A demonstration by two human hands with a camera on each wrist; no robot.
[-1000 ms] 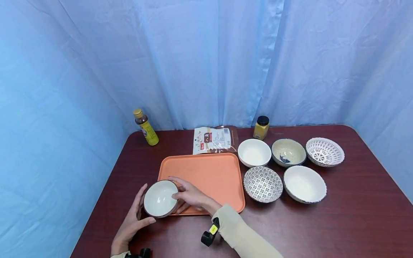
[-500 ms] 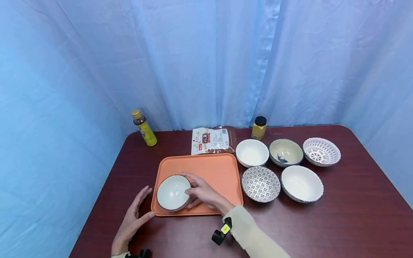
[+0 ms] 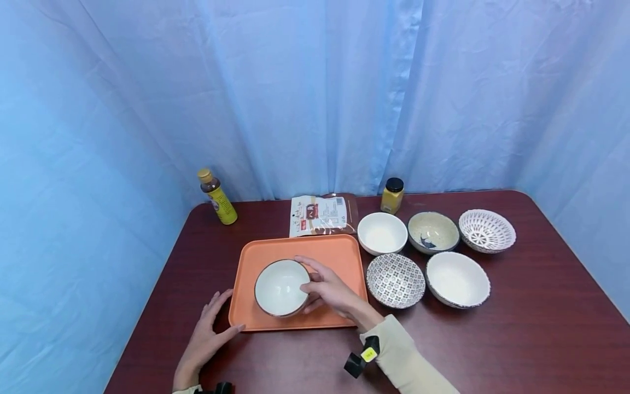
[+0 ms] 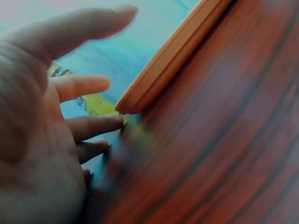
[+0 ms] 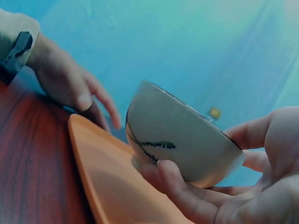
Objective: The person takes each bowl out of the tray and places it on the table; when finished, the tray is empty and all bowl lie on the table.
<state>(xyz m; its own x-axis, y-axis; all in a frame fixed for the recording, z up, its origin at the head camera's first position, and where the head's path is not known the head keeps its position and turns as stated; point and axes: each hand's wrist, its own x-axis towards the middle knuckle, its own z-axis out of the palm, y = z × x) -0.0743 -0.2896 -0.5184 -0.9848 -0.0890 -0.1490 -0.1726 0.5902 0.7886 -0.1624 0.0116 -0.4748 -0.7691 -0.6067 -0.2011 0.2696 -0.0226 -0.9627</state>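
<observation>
My right hand (image 3: 337, 295) grips a round bowl (image 3: 280, 288) with a white inside and a dark rim, over the orange tray (image 3: 339, 254). In the right wrist view the fingers curl under the tilted bowl (image 5: 182, 133), whose pale outside bears a dark plant pattern. That view shows it raised above the tray (image 5: 110, 170). At the tray's front left corner my left hand (image 3: 206, 336) is spread with nothing in it. The left wrist view has its fingers (image 4: 96, 125) beside the tray edge (image 4: 161, 70); whether they touch it I cannot tell.
Right of the tray stand a plain white bowl (image 3: 381, 234), a patterned bowl (image 3: 396, 280) and several others, such as a white one (image 3: 458, 279). Behind lie a packet (image 3: 322, 215), a yellow jar (image 3: 392, 196) and a yellow-capped bottle (image 3: 218, 198), before a blue curtain (image 3: 275, 98).
The bowl has moved right from the tray's left edge to over its middle, carried by my right hand. My left hand was beside the bowl and now is apart from it.
</observation>
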